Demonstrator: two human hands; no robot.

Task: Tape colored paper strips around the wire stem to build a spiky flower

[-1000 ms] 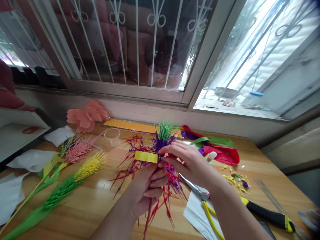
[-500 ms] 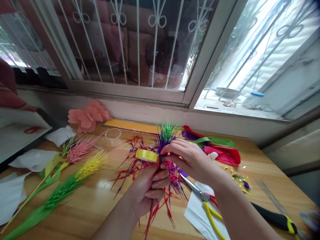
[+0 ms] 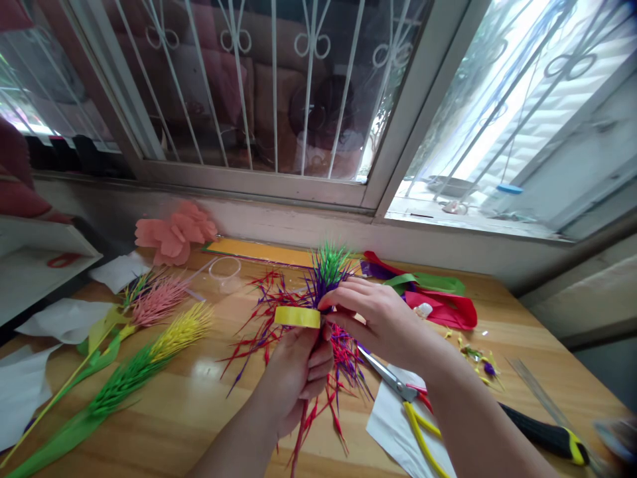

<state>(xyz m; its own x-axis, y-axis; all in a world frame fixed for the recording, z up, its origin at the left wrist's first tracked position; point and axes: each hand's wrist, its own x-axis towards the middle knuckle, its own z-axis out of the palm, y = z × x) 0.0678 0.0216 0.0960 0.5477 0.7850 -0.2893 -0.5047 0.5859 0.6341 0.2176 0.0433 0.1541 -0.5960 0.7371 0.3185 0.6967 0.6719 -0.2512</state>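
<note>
My left hand (image 3: 301, 378) is wrapped round the red stem (image 3: 298, 438) of an artificial wheat ear (image 3: 326, 272), green at the tip and purple below. A roll of yellow tape (image 3: 297, 317) rests against the top of my left thumb, beside the ear. From the right, the fingers of my right hand (image 3: 365, 312) pinch the base of the purple part; the exact spot they grip is partly hidden. Loose red and purple twisted strips (image 3: 263, 318) lie spread on the table behind and under both hands.
A finished-looking green and yellow wheat ear (image 3: 144, 365) and a pink one (image 3: 162, 299) lie left. Scissors (image 3: 403, 392) rest on white paper at right, with a black-handled tool (image 3: 542, 431) and ruler (image 3: 542, 392) beyond. Red and green strips (image 3: 442, 305) sit at the back right.
The yellow tape roll has shifted slightly right and down and sits more level. My left hand has turned a little, while my right hand stays at the ear's base.
</note>
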